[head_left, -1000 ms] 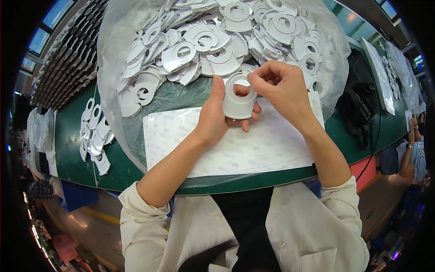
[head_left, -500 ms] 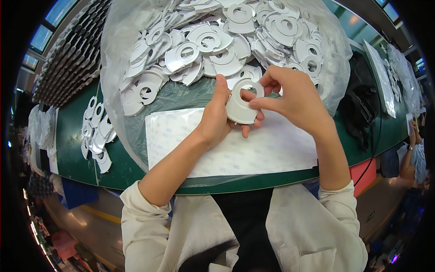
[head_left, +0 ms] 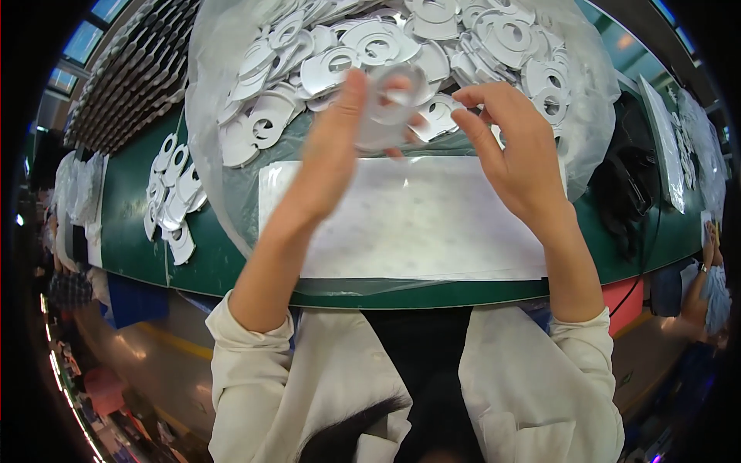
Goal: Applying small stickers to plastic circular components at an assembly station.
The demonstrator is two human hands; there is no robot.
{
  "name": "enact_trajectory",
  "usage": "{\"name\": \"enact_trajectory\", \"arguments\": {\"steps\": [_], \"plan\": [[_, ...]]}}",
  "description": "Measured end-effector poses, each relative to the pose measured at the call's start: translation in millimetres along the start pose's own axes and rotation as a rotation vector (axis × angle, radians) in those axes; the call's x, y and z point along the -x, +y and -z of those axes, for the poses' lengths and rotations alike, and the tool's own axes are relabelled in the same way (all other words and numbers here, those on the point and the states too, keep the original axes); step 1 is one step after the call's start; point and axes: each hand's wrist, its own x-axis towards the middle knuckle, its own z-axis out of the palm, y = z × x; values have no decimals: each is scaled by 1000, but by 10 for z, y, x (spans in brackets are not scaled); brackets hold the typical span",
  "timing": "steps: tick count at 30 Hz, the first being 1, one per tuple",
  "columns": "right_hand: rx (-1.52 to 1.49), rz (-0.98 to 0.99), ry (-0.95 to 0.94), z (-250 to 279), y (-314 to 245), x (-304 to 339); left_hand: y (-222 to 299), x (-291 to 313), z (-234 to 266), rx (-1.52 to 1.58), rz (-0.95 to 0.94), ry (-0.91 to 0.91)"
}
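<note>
A white plastic part with a round hole is gripped in my left hand, blurred by motion, above the far edge of a white sheet. The fingers reach behind the part and the thumb lies along its left side. My right hand is empty and hovers over the sheet's right end, thumb and forefinger apart. Beyond both hands a large heap of similar white parts fills a clear plastic bag spread on the table.
A smaller pile of white parts lies on the green table at left. Stacked wavy trays rise behind it. At right are a black bag, a cable and a clear-wrapped panel. Another person's hand shows far right.
My right hand has let go of the white part and moved off to the right. My left hand has carried the part up and to the left. The view has shifted slightly.
</note>
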Motion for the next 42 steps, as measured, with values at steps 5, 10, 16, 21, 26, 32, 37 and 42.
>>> {"name": "enact_trajectory", "arguments": {"steps": [5, 10, 16, 21, 26, 32, 37, 42], "plan": [[-2, 149, -333, 81, -20, 154, 504, 368, 666, -1040, -398, 654], [-53, 187, -836, 134, -290, 224, 494, 961, 1518, -1672, 191, 908], [54, 200, -856, 114, -396, 261, 385, 820, 1484, -1752, -220, 851], [24, 138, -818, 86, -364, 311, 254, 235, 1170, -1348, -455, 586], [-47, 19, -874, 65, -341, 247, 53, -365, 1285, -1467, -364, 544], [-142, -1, -882, 34, -286, 233, -20, -841, 1285, -1619, 2, 491], [-146, 49, -867, 29, -326, 261, -18, -935, 1252, -1471, 59, 640], [-140, 47, -845, 45, -412, 255, 38, -928, 1279, -1559, 35, 612]]}}
